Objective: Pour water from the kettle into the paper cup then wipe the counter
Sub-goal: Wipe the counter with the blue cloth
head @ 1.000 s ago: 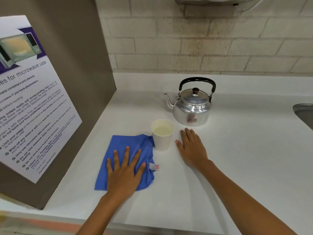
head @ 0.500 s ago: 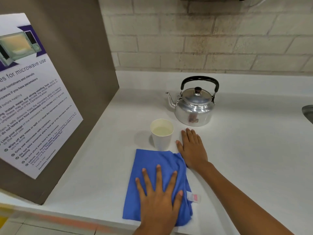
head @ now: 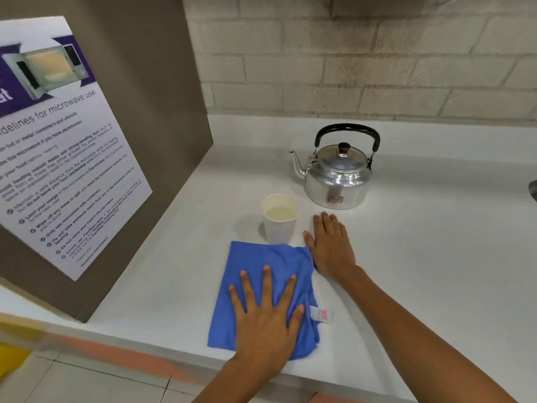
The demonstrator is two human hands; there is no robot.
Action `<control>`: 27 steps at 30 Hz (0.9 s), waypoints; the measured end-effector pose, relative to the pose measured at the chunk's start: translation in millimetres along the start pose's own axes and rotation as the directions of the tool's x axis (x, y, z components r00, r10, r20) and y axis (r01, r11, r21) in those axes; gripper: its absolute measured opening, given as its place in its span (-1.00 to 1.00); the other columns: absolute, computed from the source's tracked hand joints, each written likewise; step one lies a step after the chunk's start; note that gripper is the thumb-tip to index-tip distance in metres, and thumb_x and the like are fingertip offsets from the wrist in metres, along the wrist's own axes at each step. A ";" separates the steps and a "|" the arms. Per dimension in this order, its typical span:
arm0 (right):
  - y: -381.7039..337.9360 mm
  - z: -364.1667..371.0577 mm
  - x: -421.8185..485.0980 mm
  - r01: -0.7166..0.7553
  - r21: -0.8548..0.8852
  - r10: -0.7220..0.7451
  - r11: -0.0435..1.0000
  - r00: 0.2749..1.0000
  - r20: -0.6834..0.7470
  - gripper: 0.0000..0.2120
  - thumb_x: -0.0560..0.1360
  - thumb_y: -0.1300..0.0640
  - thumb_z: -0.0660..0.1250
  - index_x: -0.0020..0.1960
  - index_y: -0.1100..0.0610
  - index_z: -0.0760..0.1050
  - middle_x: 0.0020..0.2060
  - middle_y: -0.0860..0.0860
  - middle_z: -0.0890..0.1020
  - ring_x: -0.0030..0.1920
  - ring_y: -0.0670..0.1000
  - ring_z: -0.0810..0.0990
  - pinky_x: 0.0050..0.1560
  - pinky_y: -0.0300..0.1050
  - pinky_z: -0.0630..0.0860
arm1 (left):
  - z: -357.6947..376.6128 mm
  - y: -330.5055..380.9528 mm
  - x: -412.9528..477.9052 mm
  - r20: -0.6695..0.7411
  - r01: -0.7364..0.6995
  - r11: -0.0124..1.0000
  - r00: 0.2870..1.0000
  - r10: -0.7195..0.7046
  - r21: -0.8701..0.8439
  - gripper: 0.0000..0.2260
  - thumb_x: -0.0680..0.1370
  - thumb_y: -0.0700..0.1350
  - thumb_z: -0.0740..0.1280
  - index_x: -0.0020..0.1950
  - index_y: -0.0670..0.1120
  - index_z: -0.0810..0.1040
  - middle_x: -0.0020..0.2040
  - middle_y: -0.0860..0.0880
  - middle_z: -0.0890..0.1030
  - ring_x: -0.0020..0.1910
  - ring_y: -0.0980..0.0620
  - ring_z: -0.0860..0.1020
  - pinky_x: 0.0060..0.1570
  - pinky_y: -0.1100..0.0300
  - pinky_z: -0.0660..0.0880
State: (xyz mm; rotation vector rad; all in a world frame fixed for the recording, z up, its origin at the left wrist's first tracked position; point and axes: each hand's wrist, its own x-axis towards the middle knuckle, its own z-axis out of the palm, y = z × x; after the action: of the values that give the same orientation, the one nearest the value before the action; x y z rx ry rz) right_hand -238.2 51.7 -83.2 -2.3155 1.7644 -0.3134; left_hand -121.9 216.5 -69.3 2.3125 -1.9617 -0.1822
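A silver kettle (head: 337, 181) with a black handle stands upright on the white counter (head: 436, 257), spout pointing left. In front of it, to the left, a white paper cup (head: 279, 225) holds water. A blue cloth (head: 255, 269) lies flat just in front of the cup, near the counter's front edge. My left hand (head: 266, 315) presses flat on the cloth with fingers spread. My right hand (head: 331, 245) rests flat on the bare counter, right of the cup and touching the cloth's right edge.
A brown panel (head: 162, 112) with a microwave-use poster (head: 58, 158) walls off the left side. A brick wall (head: 377, 53) runs along the back. A sink edge (head: 533, 190) shows at the far right. The floor (head: 87, 373) lies below the counter's front edge.
My left hand slid the blue cloth from the cup's left side to the right and toward the front edge. My right hand, the cup and the kettle stayed put.
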 end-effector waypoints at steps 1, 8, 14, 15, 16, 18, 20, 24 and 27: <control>0.2 -0.1 0.1 0.000 -0.001 0.000 1.000 1.000 0.006 -0.47 0.61 -0.05 -0.10 0.49 0.19 -0.05 0.52 0.16 0.03 0.52 0.13 -0.05 0.52 0.03 -0.08 | 0.3 4.1 -0.3 0.032 -0.009 1.000 0.999 0.009 0.002 -0.44 0.54 0.25 -0.27 0.47 0.08 0.11 0.34 -0.12 0.46 0.29 -0.37 0.39 0.29 -0.22 -0.06; -1.0 -4.0 -3.0 0.003 0.022 -0.003 1.000 1.000 0.007 -0.46 0.61 -0.05 -0.09 0.49 0.20 -0.03 0.51 0.17 0.05 0.51 0.15 -0.03 0.52 0.04 -0.06 | -0.7 -24.5 -2.3 0.013 -0.068 0.994 0.998 0.067 0.082 -0.41 0.47 0.35 -0.32 0.44 0.24 0.08 0.49 -0.03 0.21 0.44 -0.31 0.15 0.38 -0.23 -0.27; -2.4 -6.3 -3.0 0.005 0.003 -0.005 1.000 1.000 0.027 -0.46 0.61 -0.04 -0.10 0.49 0.22 -0.05 0.51 0.19 0.03 0.51 0.17 -0.03 0.52 0.06 -0.06 | 10.0 -4.1 -1.4 -0.004 -0.018 0.999 1.000 0.019 0.028 -0.34 0.24 0.38 -0.59 0.34 0.27 -0.41 0.53 -0.01 -0.25 0.44 -0.30 -0.34 0.28 -0.23 -0.47; -2.2 -6.6 -2.6 0.006 0.003 -0.006 1.000 0.999 0.033 -0.46 0.61 -0.04 -0.10 0.49 0.23 -0.05 0.51 0.19 0.03 0.51 0.18 -0.04 0.52 0.06 -0.07 | 10.8 5.1 -0.9 -0.003 -0.020 1.000 1.000 0.020 0.014 -0.32 0.27 0.38 -0.56 0.37 0.26 -0.37 0.53 -0.02 -0.24 0.43 -0.31 -0.35 0.26 -0.24 -0.49; -1.8 -6.8 -2.2 0.009 0.002 -0.009 1.000 0.999 0.034 -0.46 0.62 -0.04 -0.09 0.49 0.23 -0.05 0.51 0.20 0.03 0.51 0.18 -0.04 0.52 0.06 -0.07 | 12.3 12.7 -0.6 -0.005 -0.028 1.000 1.000 0.028 0.008 -0.32 0.30 0.38 -0.51 0.40 0.24 -0.32 0.53 -0.02 -0.24 0.42 -0.32 -0.36 0.25 -0.25 -0.50; -1.2 -7.5 -1.9 0.018 0.003 -0.018 1.000 0.999 0.027 -0.46 0.61 -0.04 -0.08 0.48 0.24 -0.03 0.51 0.21 0.04 0.50 0.19 -0.03 0.52 0.07 -0.06 | 15.0 20.7 -0.6 -0.011 -0.041 0.999 0.999 0.042 0.006 -0.36 0.36 0.37 -0.40 0.43 0.24 -0.28 0.53 0.00 -0.24 0.42 -0.31 -0.37 0.26 -0.25 -0.50; -1.3 -8.7 -2.5 0.022 0.017 -0.022 1.000 0.999 0.027 -0.46 0.61 -0.04 -0.07 0.48 0.24 -0.03 0.50 0.21 0.05 0.50 0.19 -0.02 0.52 0.07 -0.06 | 16.5 15.6 -1.0 -0.016 -0.061 0.998 0.998 0.061 0.008 -0.40 0.38 0.38 -0.35 0.40 0.27 -0.31 0.53 0.02 -0.24 0.45 -0.27 -0.35 0.29 -0.23 -0.48; -2.3 -10.4 -4.0 0.022 0.037 -0.023 0.999 0.999 0.030 -0.46 0.61 -0.04 -0.07 0.48 0.24 -0.02 0.50 0.21 0.05 0.50 0.19 -0.02 0.51 0.07 -0.05 | 15.2 -13.0 -6.0 -0.065 -0.072 0.997 0.995 0.074 0.026 -0.43 0.35 0.42 -0.39 0.35 0.33 -0.31 0.54 0.06 -0.14 0.49 -0.22 -0.22 0.32 -0.17 -0.43; -1.3 -9.9 -4.5 0.023 0.047 -0.024 0.999 0.999 0.037 -0.46 0.61 -0.04 -0.07 0.48 0.24 -0.03 0.50 0.21 0.04 0.50 0.20 -0.03 0.51 0.07 -0.06 | 13.2 -15.2 -9.5 -0.047 -0.037 0.999 0.998 0.038 0.036 -0.33 0.31 0.42 -0.47 0.40 0.29 -0.25 0.55 0.03 -0.10 0.49 -0.24 -0.20 0.35 -0.20 -0.37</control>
State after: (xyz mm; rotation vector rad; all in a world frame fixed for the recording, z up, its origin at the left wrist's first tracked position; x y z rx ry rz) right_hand -241.2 56.0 -73.5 -2.2958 1.6951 -0.3098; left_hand -110.7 228.3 -84.4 2.2771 -1.9993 -0.0897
